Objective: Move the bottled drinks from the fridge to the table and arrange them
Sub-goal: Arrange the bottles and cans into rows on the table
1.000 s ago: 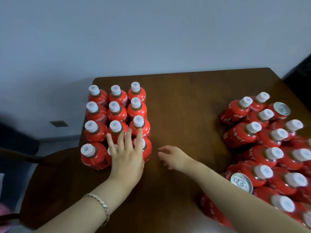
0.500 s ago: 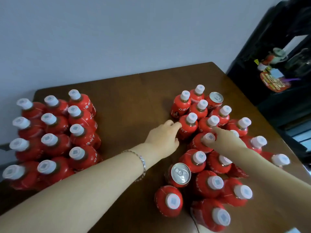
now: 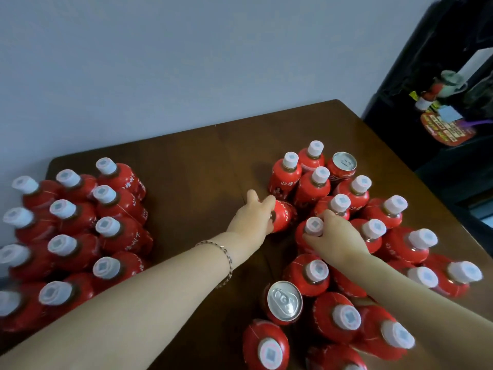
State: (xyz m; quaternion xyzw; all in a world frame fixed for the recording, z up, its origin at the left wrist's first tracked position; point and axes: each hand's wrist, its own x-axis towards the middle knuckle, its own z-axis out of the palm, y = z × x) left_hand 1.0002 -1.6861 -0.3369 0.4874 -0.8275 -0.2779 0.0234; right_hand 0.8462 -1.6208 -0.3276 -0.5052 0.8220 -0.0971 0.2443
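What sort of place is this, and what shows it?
Probably a home kitchen or dining room: a wooden table against a wall, and what looks like a black fridge with magnets.

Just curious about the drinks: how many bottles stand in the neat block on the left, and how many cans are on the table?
Bottles in the left block: 12
Cans: 2
Total: 14
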